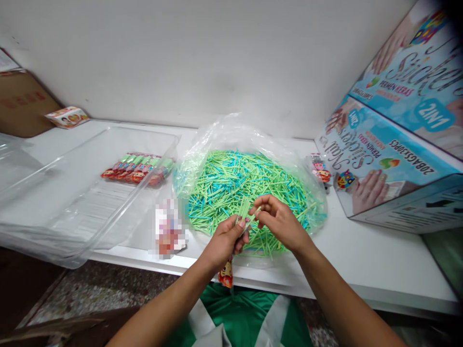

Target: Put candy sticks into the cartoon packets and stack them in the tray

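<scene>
My left hand (pixel 227 236) is closed around a small printed packet (pixel 225 275), whose red and yellow cartoon end hangs below the fingers. Several light-green sticks (pixel 243 206) stand up out of the top of that hand. Just to the right, my right hand (pixel 280 221) pinches a thin green stick (pixel 254 212) close to the left thumb. Both hands are over the near side of a clear plastic bag (pixel 213 132), open and full of loose green and blue sticks (pixel 231 173). The packet's upper part is hidden by my left fingers.
On the left, a clear plastic tray (pixel 81 250) overhangs the table's front edge and holds a row of packets (pixel 135 168). A blurred-out item (pixel 168 231) lies beside it. Printed blue boxes (pixel 394 154) stand at right, near another packet (pixel 320 169). A cardboard box (pixel 27 103) sits far left.
</scene>
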Action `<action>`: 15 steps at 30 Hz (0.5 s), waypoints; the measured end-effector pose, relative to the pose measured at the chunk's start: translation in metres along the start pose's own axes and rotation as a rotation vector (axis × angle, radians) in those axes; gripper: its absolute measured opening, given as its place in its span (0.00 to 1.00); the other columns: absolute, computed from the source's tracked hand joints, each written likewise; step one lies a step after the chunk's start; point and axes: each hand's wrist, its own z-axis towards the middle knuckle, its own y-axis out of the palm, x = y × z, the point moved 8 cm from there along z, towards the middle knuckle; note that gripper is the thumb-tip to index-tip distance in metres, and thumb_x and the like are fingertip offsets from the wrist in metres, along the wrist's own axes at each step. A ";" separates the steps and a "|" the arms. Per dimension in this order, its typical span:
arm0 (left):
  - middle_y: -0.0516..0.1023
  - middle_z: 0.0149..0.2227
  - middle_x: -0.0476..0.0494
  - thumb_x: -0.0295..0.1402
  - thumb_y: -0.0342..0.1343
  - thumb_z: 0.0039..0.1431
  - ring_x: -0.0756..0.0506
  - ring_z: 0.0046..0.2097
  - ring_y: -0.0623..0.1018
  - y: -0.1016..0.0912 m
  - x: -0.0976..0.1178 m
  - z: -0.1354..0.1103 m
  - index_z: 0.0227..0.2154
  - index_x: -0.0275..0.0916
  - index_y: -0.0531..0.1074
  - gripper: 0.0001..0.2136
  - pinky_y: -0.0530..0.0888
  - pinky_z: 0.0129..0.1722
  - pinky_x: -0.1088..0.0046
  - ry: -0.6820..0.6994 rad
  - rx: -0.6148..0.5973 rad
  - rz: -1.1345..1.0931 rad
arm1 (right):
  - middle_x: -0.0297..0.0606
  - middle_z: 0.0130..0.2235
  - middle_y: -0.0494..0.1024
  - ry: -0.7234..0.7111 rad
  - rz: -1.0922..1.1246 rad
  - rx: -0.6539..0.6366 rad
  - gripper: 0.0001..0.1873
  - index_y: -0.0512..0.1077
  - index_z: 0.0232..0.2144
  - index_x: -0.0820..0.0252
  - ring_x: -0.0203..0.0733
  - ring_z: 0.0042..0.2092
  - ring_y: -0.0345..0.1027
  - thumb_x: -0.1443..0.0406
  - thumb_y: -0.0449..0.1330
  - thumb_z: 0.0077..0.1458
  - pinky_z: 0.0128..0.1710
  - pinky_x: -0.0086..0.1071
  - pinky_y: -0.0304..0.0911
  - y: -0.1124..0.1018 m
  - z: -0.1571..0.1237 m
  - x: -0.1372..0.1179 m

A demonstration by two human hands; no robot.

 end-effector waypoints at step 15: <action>0.66 0.24 0.53 0.41 0.50 0.59 0.58 0.18 0.57 0.004 -0.001 0.000 0.29 0.37 0.62 0.12 0.52 0.18 0.80 0.018 -0.036 -0.032 | 0.30 0.25 0.69 -0.011 -0.082 0.025 0.07 0.70 0.31 0.61 0.34 0.25 0.61 0.63 0.57 0.49 0.27 0.30 0.60 0.001 0.005 0.002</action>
